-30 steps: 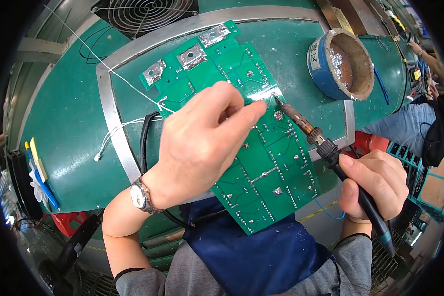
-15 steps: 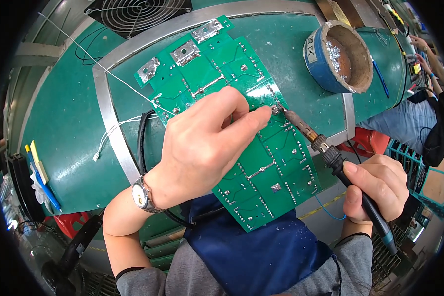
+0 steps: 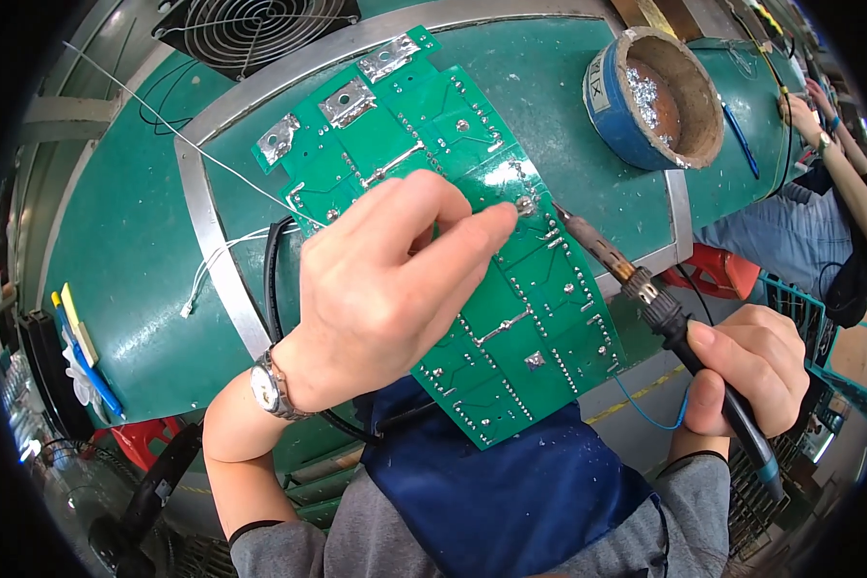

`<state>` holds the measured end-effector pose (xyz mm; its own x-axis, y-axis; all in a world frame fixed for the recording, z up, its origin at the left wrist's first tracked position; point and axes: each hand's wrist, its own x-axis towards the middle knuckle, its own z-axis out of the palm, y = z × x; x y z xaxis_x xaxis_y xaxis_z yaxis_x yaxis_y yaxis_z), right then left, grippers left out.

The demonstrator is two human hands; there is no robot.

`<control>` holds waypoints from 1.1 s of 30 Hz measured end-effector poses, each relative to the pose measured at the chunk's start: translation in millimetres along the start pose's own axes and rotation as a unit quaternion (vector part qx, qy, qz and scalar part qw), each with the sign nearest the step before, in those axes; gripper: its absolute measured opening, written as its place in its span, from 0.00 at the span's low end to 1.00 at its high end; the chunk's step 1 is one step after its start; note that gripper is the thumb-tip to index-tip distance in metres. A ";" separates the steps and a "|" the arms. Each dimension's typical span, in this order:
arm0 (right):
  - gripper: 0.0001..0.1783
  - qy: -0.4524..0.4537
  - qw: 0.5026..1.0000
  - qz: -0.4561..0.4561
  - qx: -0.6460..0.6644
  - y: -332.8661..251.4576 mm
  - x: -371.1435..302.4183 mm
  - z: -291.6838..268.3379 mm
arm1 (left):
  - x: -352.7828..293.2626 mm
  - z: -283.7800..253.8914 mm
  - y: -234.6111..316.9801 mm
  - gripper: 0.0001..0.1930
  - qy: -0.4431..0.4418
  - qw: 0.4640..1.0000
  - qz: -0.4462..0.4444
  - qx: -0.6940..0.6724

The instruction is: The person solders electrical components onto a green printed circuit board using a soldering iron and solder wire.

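A large green circuit board (image 3: 496, 332) lies tilted in front of me, its soldered side up with rows of silvery joints. Over its middle is my left hand (image 3: 395, 279), thumb and forefinger pinched near a solder joint (image 3: 526, 206). A thin pale solder wire (image 3: 178, 135) runs from the upper left into this hand; its end between the fingertips is hidden. My right hand (image 3: 751, 376) grips a soldering iron (image 3: 665, 313) by its black handle. The iron's tip is at the board's right edge, slightly away from that joint.
A blue round pot (image 3: 612, 111) with solder scraps stands on the green bench (image 3: 125, 260) at the upper right, beside a blue pen (image 3: 741, 143). A fan with a wire guard (image 3: 260, 29) is at the back. Another person's hand (image 3: 801, 118) shows at far right.
The soldering iron has drawn back from the joint, down and right. My left hand has shifted slightly left with its fingers still pinched.
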<state>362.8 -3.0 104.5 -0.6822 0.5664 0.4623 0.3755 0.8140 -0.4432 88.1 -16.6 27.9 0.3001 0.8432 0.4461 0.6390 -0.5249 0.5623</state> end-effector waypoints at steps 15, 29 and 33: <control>0.12 -0.019 1.000 0.018 0.003 -8.5 -9.1 3.3 | -5.1 6.9 3.4 0.18 -0.044 0.998 0.020 -0.035; 0.14 -0.036 0.999 0.034 0.006 -16.6 -12.4 4.6 | -3.5 4.2 6.2 0.15 -0.033 0.999 0.032 -0.017; 0.13 -0.006 1.000 0.026 0.007 -16.9 -16.4 5.6 | 2.8 1.7 10.4 0.14 -0.025 0.999 0.038 -0.018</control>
<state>364.2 -26.7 100.1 -0.6690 0.6063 0.4299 0.4015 0.7815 -0.4775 96.8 -19.5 33.8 0.3825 0.8056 0.4525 0.5877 -0.5900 0.5536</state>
